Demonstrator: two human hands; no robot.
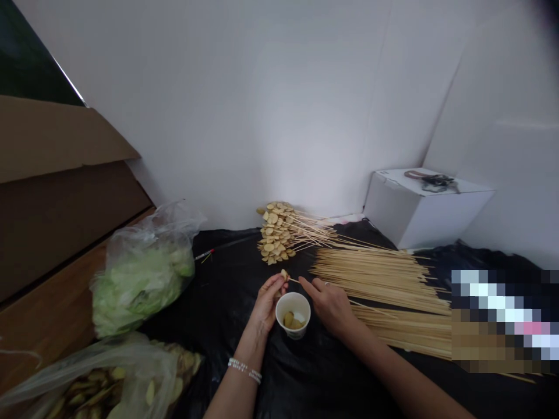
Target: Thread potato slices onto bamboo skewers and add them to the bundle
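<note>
Bag of slices (pixel 144 364): it lies nearest to the camera, at the lower left, open, with many pale pieces inside, which look like potato.
Cup (pixel 293 293): it stands upright on the black sheet (pixel 236 279), between the two forearms; a few cut pieces (pixel 289 319) lie at its bottom.
Left hand (pixel 269 294): thumb and fingers make a narrow pinch on a small slice (pixel 285 273), just beyond the rim of the cup.
Right hand (pixel 329 302): its fingers are narrow on a thin stick (pixel 294 280), which points to the left hand and meets the slice.
Slice on stick: in my judgement, the step in hand is the threading of this slice. It is too small here to tell if the tip has come through.
Next push: I think it calls for a light, steady pinch, a straight stick, and fingertips away from the point; a thin slice could split.
Loaded sticks (pixel 275 233): they lie in a heap beyond the hands, the slices at their left ends.
Bare sticks (pixel 375 279): they lie in two flat bunches, beside and beyond the right hand.
</note>
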